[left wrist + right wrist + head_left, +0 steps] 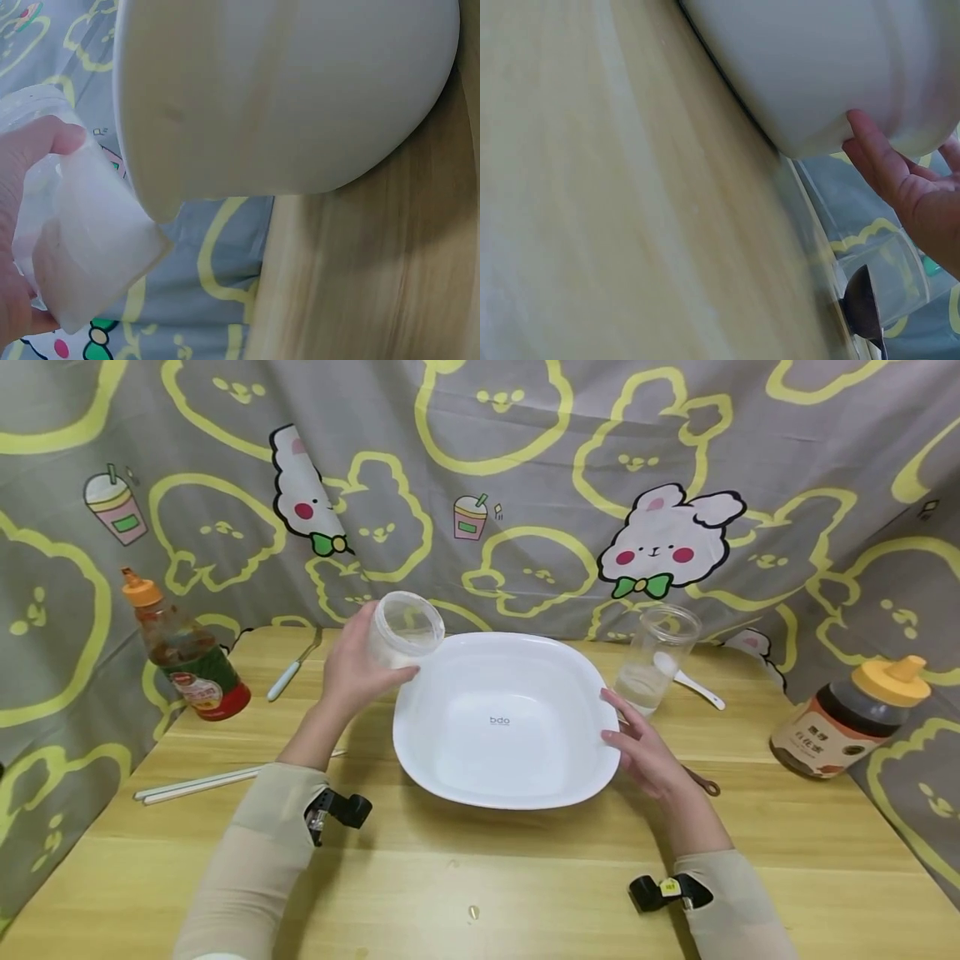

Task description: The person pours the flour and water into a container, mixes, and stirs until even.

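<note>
My left hand (351,662) grips a clear plastic jar (406,625) with white contents, seen tilted in the left wrist view. The jar (97,225) is beside the upper left rim of a white basin (506,785), marked "bdo" on its inside bottom. At the basin's opposite side, my right hand (647,750) holds the rim; in the right wrist view its fingers (877,150) touch the outer wall. Behind that hand stands a clear plastic cup (645,685) with some clear liquid low inside.
A sauce bottle (197,660) stands at the left, with a blue-handled utensil (283,681) and white chopsticks (198,783) nearby. A honey bottle (832,731) is at the right. A white spoon (701,689) lies by the cup; a dark ladle (862,304) lies beyond the right hand.
</note>
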